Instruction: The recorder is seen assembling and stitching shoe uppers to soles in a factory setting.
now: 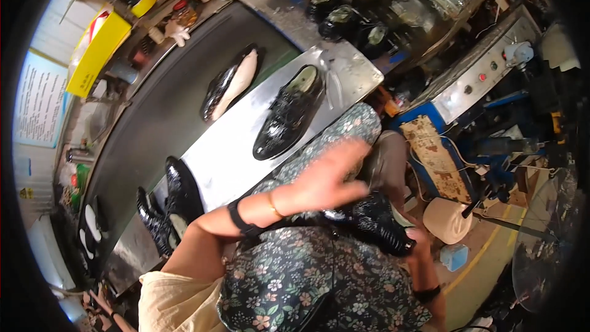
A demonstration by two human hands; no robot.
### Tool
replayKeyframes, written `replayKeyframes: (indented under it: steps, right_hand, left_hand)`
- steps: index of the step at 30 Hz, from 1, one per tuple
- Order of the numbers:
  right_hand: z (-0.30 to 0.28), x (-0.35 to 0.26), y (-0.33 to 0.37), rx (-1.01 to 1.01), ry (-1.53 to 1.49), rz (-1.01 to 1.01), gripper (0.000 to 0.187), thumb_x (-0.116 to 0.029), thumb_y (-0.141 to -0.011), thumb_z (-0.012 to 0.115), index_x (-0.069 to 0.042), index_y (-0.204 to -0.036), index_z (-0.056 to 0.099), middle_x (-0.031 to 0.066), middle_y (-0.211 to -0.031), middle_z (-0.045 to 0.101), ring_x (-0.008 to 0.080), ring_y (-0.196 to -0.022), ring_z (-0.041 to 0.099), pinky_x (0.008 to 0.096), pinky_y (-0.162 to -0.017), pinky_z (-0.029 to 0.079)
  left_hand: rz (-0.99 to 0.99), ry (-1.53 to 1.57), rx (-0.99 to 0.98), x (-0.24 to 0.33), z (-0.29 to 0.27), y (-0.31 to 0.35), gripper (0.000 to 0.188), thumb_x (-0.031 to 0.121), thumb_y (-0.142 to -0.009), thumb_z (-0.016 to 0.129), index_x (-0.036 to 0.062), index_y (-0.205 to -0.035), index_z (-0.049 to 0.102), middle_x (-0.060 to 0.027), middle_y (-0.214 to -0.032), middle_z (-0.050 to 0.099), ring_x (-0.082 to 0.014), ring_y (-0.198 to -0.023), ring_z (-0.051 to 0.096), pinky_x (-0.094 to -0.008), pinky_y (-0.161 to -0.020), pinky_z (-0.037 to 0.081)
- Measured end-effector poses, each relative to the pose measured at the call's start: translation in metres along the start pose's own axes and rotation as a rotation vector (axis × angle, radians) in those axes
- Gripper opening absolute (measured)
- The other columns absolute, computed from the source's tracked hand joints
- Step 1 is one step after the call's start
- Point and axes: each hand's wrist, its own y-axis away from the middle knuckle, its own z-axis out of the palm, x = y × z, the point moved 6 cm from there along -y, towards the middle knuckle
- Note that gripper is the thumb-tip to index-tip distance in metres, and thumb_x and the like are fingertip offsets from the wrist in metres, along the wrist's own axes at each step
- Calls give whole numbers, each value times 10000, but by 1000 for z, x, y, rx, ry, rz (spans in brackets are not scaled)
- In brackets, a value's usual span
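Note:
My right hand grips a glossy black textured shoe by its heel end, low over my floral apron. Above that shoe's toe, my left hand is stretched out, fingers apart and blurred by motion, with nothing in it. A black lace-up shoe stands upright on the metal shelf before me. Beyond it, another shoe lies on its side on the dark belt, pale sole showing. A pair of black shoes rests at the shelf's left end.
More shoes lie farther along the belt at left. Several dark shoes sit beyond the shelf. A control panel with knobs and a plastic jug are at right. Another person's hands show at lower left.

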Motion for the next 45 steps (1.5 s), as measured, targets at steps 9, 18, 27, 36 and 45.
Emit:
replayKeyframes:
  steps: [9,18,27,36,45]
  right_hand:
    - [-25,-139,-138,271,174,-745,509,-145,-880,594,68,-1330,491,133,-1243,593,245,-1111,601,344,-981,466]
    - [49,-188,-448,658,1280,-647,1222,-539,-625,843,42,-1481,193,346,-1450,338,498,-1330,354,456,-1090,356]
    - [109,-46,-385,95,1887,-841,541,-488,-733,705,8,-935,628,222,-1056,491,400,-972,511,482,-823,483]
    - [52,-133,-213,-130,749,-253,212,-185,-941,556,-11,-1052,608,47,-858,623,121,-747,593,274,-653,458]
    - [14,-73,32,37,1448,-4,336,-326,-951,552,-15,-1073,582,167,-807,617,296,-757,610,367,-716,473]
  left_hand:
    - [-716,-334,262,-182,-91,-24,833,482,-673,796,-22,-1277,524,-237,-937,697,-376,-887,684,-404,-812,540]
    - [-561,1228,609,-171,-102,-1,589,198,-810,742,-34,-1295,502,-102,-1187,628,-189,-1061,614,-322,-965,477]
    - [-892,1170,2,-57,-88,-11,748,275,-849,696,38,-1468,349,-123,-1378,501,-214,-1245,484,-347,-1057,385]
    - [-535,991,-513,-61,56,8,789,153,-699,837,-41,-1347,431,-70,-1121,592,-160,-1024,557,-282,-897,459]
    - [-297,318,-805,-25,120,-27,950,443,-769,783,-71,-1440,351,-229,-1372,519,-330,-1255,524,-345,-1062,395]
